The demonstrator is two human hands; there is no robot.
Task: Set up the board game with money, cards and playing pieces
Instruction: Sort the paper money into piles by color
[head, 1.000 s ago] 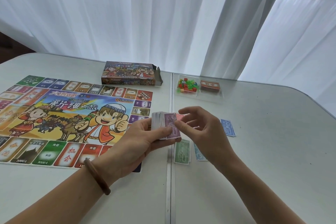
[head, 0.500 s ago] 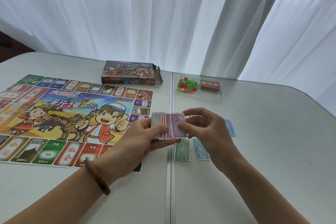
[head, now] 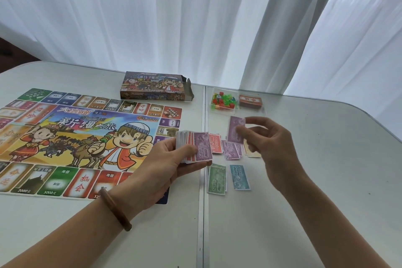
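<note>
While pinched, purple note (head: pixel 236 128) lengthwise upright.

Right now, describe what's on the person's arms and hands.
No sleeves show: the left arm and right arm are bare. A smooth, round brown bangle circles the left wrist. The left hand and right hand show no rings, watch or gloves.

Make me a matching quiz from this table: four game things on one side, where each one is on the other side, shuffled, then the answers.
1 colourful cardboard game box
2 green paper 500 bill
3 single purple paper bill
4 thick stack of paper money

A held in the left hand
B on the white table beside a blue bill
C behind the printed game board, flap open
D pinched in the right hand

Pairs: 1-C, 2-B, 3-D, 4-A
</note>
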